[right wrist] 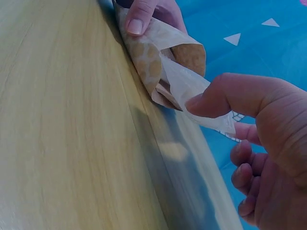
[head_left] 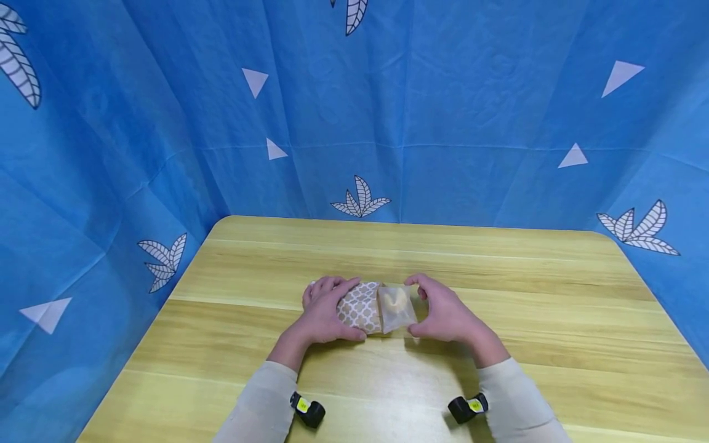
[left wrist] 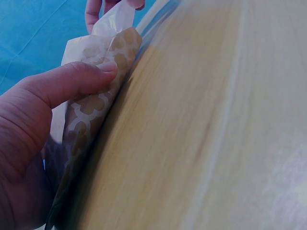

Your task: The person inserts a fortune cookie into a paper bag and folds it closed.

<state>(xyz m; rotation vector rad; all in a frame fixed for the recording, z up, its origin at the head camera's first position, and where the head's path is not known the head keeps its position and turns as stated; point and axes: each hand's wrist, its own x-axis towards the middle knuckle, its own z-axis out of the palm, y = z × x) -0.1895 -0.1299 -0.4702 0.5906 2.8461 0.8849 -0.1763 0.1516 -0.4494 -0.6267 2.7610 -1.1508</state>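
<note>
A brown paper bag (head_left: 360, 307) with a white lattice pattern lies on the table, its open end facing right. My left hand (head_left: 325, 309) grips it from the left, thumb along the near side and fingers over the far side. From the bag's mouth sticks out a translucent pouch (head_left: 396, 307) with a pale, rounded thing inside, too blurred to name. My right hand (head_left: 445, 312) holds the pouch's right end between thumb and index finger, one at each corner. In the right wrist view, the other fingers of the right hand (right wrist: 283, 139) curl loosely below the pouch (right wrist: 184, 88).
The wooden table (head_left: 221, 351) has rounded far corners. A blue curtain (head_left: 471, 111) with white leaves and triangles hangs behind it and along the sides. Small black devices with yellow labels, a left one (head_left: 308, 411) and a right one (head_left: 468, 407), sit at the wrists.
</note>
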